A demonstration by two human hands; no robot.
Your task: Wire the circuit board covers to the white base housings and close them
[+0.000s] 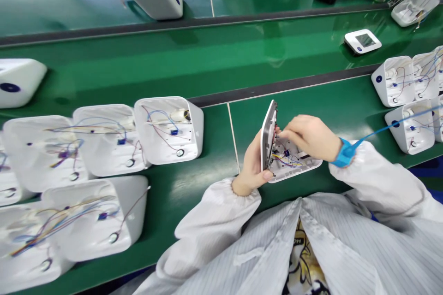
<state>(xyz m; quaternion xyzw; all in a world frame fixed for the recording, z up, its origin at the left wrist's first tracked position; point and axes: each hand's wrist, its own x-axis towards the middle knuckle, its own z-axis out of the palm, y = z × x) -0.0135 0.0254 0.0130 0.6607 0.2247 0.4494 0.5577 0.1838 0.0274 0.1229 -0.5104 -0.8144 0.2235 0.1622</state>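
Observation:
My left hand (253,162) grips a white front panel (267,136), its thumb low on the near edge. The panel stands tilted up at the left side of an open white housing (298,173), inner side facing right. Coloured wires (289,162) and a small blue circuit board (286,152) show inside the housing. Over it, my right hand (309,134) has its fingers pinched together at the panel's inner side, near the wires. What the fingertips hold is too small to make out. A blue wrist strap (344,153) with a cord circles the right wrist.
Several open white housings with wires (168,131) stand at the left, more (410,126) at the right. A black rail (277,86) separates the green bench from the green belt (194,57). A panel with a screen (363,41) lies on the belt. The blue cord (398,123) stretches rightward.

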